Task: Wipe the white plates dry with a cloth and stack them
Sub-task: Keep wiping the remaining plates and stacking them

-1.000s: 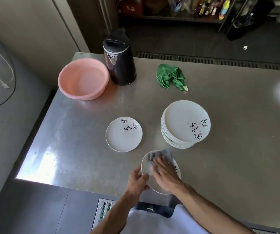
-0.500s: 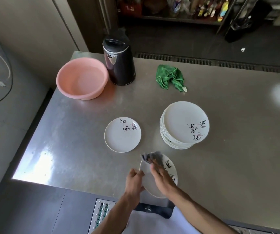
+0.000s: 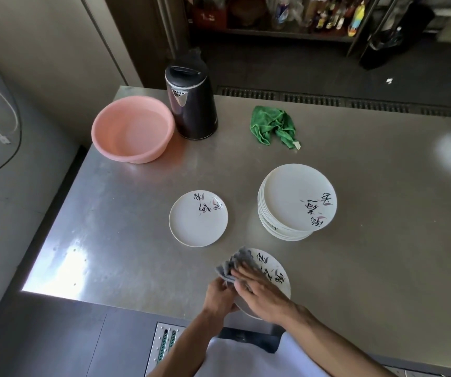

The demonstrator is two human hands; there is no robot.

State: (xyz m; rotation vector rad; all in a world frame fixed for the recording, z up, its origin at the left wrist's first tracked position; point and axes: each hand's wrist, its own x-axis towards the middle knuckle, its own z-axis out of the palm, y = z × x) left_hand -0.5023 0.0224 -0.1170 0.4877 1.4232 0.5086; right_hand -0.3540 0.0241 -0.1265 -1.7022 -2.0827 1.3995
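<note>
Plate gripped by left hand, right hand flat pressing cloth; lone plate, stack just beyond.

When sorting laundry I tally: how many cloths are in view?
2. A green cloth lies right of the kettle; a grey cloth is pressed on the near plate by the right hand.

Commercial kitchen: steel counter, bottle shelves
</note>
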